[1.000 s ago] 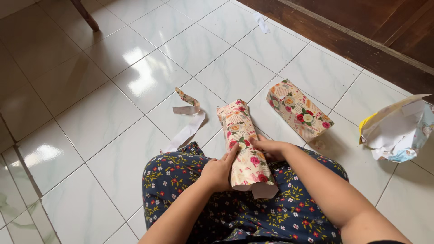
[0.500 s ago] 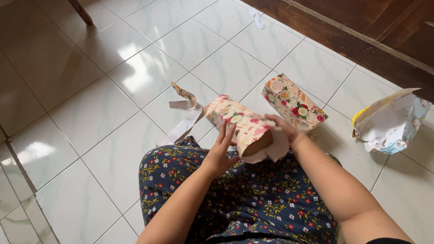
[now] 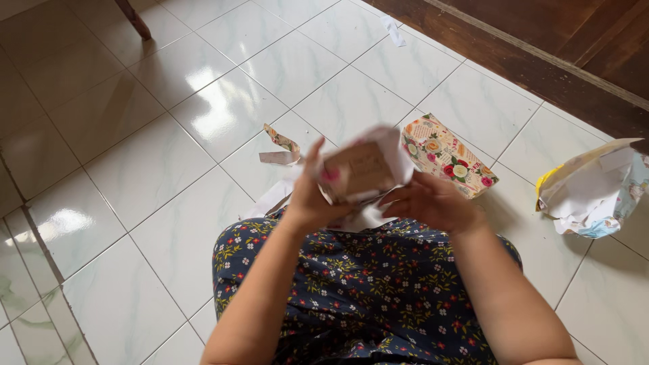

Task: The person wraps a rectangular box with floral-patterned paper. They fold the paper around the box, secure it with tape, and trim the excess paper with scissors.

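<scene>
So both hands are up over the lap here, holding a box half-wrapped in white-backed floral paper [image 3: 362, 172], turned end-on to the camera so the brown cardboard end shows with loose paper flaps sticking up around it. The left hand [image 3: 312, 196] is clamped around the left side of it, fingers curled closed on the paper. The right hand [image 3: 433, 203] sits at the near right edge with fingers loosely bent, touching the flap there (it's motion-blurred, so I can't tell how firmly it's pinching).

On the white tiled floor [image 3: 135, 169], just beyond the right hand, lies a second rectangular box already covered in rose-print paper [image 3: 447, 157]. A curled offcut strip of the same floral paper [image 3: 280, 145] lies to the left of the held box, and a crumpled heap of white and yellow paper [image 3: 591, 189] sits far right.

If it were me, I'd say the trick with that end fold is keeping the left hand steady as the anchor, pressing one flap flat against the cardboard before bringing in the next, and creasing each edge sharply so nothing bunches.
</scene>
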